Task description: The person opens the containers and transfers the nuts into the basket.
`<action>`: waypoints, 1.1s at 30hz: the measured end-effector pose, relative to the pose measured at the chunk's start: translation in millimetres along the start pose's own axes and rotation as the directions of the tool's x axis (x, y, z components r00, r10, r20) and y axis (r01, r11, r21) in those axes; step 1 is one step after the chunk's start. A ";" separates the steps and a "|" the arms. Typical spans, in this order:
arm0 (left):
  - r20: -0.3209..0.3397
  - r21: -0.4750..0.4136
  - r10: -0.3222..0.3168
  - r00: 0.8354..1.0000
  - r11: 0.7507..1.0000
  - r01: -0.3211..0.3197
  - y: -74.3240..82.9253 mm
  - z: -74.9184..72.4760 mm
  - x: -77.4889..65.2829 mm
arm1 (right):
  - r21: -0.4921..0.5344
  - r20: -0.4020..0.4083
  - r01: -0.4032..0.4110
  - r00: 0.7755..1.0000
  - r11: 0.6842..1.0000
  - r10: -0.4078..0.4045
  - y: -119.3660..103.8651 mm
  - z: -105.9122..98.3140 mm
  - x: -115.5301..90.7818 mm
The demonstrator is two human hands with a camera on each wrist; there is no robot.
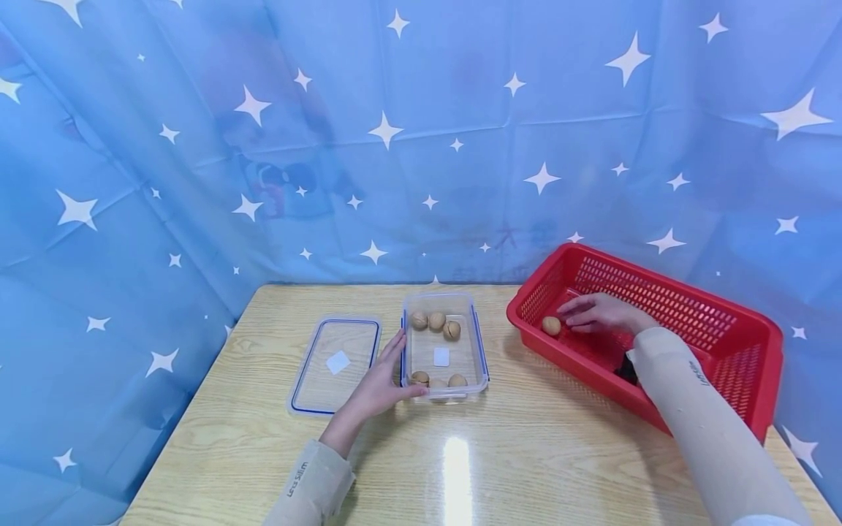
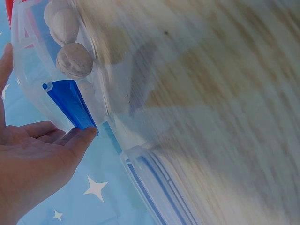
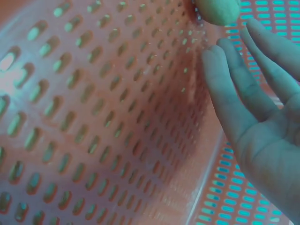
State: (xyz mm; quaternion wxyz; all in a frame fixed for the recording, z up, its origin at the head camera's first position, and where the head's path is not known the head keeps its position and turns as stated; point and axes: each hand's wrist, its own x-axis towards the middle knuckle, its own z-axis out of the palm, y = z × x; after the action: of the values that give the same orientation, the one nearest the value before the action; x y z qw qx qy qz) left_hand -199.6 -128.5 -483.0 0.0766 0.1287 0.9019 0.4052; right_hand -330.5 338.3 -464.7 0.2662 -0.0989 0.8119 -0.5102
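A clear plastic food container (image 1: 426, 358) with blue side clips stands on the table, several walnuts (image 1: 452, 330) inside it along its far and near ends. My left hand (image 1: 381, 383) rests against its left side, thumb at the near corner; in the left wrist view the fingertips touch a blue clip (image 2: 72, 104). Over at the right, my right hand (image 1: 608, 313) reaches into a red perforated basket (image 1: 526, 332). Its fingers are extended just short of a single walnut (image 1: 551, 326), with a gap visible in the right wrist view, where that walnut (image 3: 219, 10) lies beyond the fingertips.
Left of the container lies its clear lid (image 1: 322, 376) with a blue seal and a white label. A dark object (image 1: 626, 369) sits in the basket, partly hidden by the right forearm. Behind the table hangs a blue curtain (image 1: 421, 183) with white stars.
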 end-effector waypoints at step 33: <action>0.012 -0.016 -0.014 1.000 1.000 0.014 0.4 -0.3 0.3 | -0.040 -0.097 0.096 0.990 0.995 -0.100 -56.4 -2.6 -19.2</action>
State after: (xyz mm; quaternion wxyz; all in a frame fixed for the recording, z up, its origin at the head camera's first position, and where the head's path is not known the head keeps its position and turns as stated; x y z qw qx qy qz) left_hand -199.9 -128.4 -482.5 0.0858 0.1240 0.8990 0.4112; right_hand -322.0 322.7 -407.8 0.1986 -0.1180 0.8270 -0.5126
